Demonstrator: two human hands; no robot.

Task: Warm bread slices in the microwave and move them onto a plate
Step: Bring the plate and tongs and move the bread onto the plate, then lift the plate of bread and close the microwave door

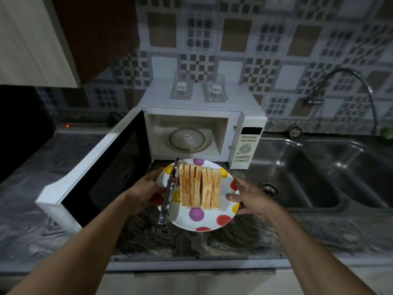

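While the counter (pixel 212 241) carried the white microwave (pixel 251 124), its door (pixel 95 173) swung wide to the left and its turntable (pixel 187 138) bare, I had the polka-dot plate (pixel 197 222) just before the opening. Bread slices (pixel 200 186) stood packed on edge in a row across it, their long edges pointing into the cavity, with metal tongs (pixel 169 192) lying parallel on their left. My left hand (pixel 144 192) gripped the left rim. My right hand (pixel 248 199) gripped the right rim, thumb on top. The load sat squarely between both hands, neither one nearer.
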